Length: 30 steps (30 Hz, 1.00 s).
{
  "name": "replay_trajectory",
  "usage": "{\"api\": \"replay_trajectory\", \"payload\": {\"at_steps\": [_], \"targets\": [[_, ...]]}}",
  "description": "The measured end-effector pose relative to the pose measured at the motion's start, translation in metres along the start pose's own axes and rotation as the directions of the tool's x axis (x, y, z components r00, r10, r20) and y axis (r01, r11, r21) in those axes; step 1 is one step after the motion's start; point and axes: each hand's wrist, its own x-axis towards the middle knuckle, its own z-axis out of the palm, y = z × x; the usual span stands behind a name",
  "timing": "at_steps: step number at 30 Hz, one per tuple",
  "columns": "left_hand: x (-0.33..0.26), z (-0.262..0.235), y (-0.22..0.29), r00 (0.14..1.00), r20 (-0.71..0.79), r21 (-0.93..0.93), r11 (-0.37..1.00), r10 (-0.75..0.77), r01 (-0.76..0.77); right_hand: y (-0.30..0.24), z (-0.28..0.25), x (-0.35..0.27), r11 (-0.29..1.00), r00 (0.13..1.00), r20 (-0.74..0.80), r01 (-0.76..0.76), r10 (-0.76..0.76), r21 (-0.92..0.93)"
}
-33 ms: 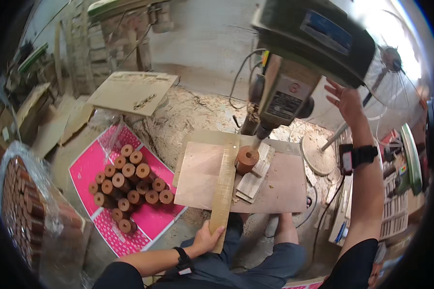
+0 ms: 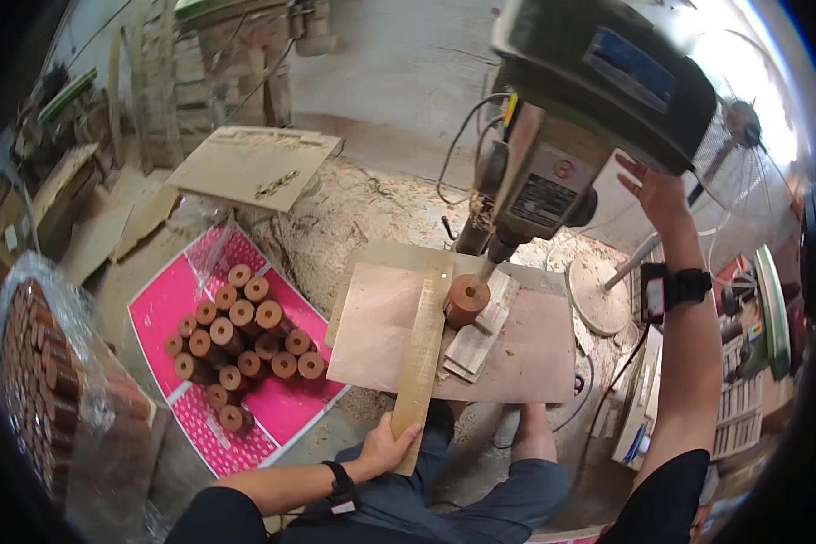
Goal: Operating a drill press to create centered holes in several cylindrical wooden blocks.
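Observation:
My left hand (image 2: pixel 389 448) is closed around the near end of a long, flat wooden strip (image 2: pixel 417 385). The strip runs away from me over the drill press table, its far part beside a brown wooden cylinder (image 2: pixel 465 305) with a hole in its top. Above that cylinder is the chuck (image 2: pixel 501 247) of a green drill press (image 2: pixel 553 172); whether the bit touches the wood I cannot make out. Pale wood blocks (image 2: pixel 480 341) lie against the cylinder's right side. My right hand (image 2: pixel 655 192) is raised beside the press head, fingers apart, with nothing visible in it.
Several drilled cylinders (image 2: pixel 242 313) stand on a pink-and-white sheet (image 2: pixel 299 412) at left. More are stacked in clear plastic wrap (image 2: pixel 109 426). Wood shavings (image 2: pixel 354 195) cover the floor behind. A fan (image 2: pixel 742 122) stands at the far right, and a cable (image 2: pixel 598 399) hangs below the table.
The whole view has shifted slightly, with the drill press a little further right in the picture. Both hands keep nearly the same places and poses.

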Motion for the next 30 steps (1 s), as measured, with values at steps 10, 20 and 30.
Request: {"api": "replay_trajectory", "payload": {"at_steps": [10, 20, 30], "targets": [[-0.004, -0.003, 0.005, 0.999, 0.040, -0.057, 0.998, -0.005, 0.008, -0.003, -0.025, 0.032, 0.963, 0.983, -0.099, -0.130, 0.157, 0.236], [-0.002, -0.001, -0.005, 0.999, 0.039, -0.002, 1.000, 0.000, 0.000, -0.062, 0.040, -0.027, 0.976, 0.960, 0.184, 0.192, -0.209, 0.105], [-0.001, -0.002, -0.004, 0.999, 0.040, -0.030, 0.999, -0.025, 0.026, -0.063, 0.056, -0.130, 0.984, 0.991, -0.094, -0.105, 0.092, -0.147]]}}
